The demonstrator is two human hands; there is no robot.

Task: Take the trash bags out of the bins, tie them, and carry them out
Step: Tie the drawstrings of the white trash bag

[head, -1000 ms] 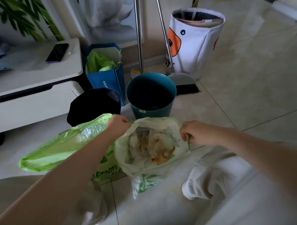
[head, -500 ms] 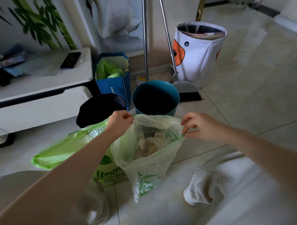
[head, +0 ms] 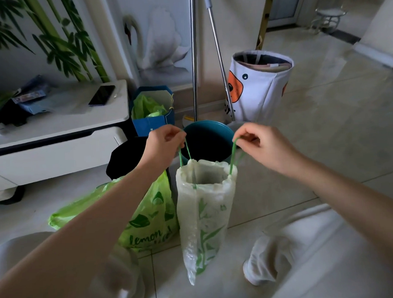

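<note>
Tying step, as I read it. The white trash bag [head: 205, 207] was already out of the teal bin [head: 209, 137] and hung in the air in front of it, just above the floor tiles, mouth half gathered but not closed.

My left hand [head: 162, 145] pinched the left green drawstring loop [head: 183, 152]. My right hand [head: 262, 146] pinched the right loop [head: 234, 152]. Both grips were clamped on the strings, fingers curled.

The bag hung straight below and between the two grips, strings taut, hands apart above its rim.

Next move, my guess: pull the loops outward to cinch the mouth shut, then cross and knot them. It needs even tension so the thin plastic doesn't tear at the string channel.

The green lemon-print bag [head: 149, 218] sat on the floor just left, touching or nearly so; I couldn't tell. The black bin [head: 126, 158] stood behind it.
</note>
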